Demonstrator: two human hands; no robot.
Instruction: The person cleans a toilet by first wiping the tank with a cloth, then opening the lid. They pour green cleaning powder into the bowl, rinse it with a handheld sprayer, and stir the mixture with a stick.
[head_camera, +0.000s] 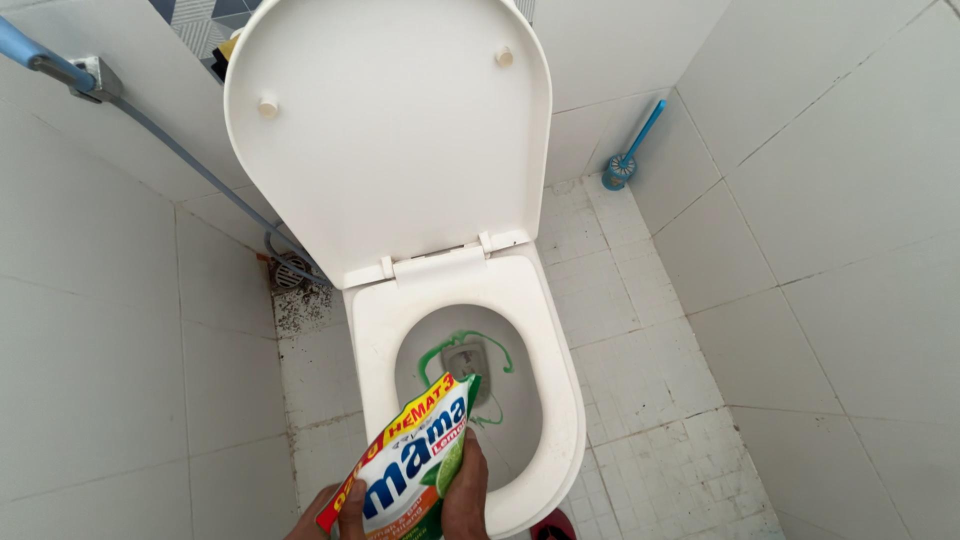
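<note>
You grip the soft detergent pouch (415, 460) in one hand (455, 500), which hand I cannot tell, fingers wrapped around its lower half, over the near rim of the toilet bowl (540, 350). Green liquid (465, 345) streaks the bowl. Keep the pouch tilted inward, squeezing gently so nothing spills past the rim.

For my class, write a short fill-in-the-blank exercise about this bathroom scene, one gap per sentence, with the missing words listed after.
1. The lid of the toilet stands ____.
2. The streaks of liquid inside the bowl are ____ in colour.
3. The pouch is held over the bowl by ____ hands, the left hand and the right hand.
4. The blue toilet brush leans in the corner against the ____.

Missing words: open (raised); green; two; wall
</note>
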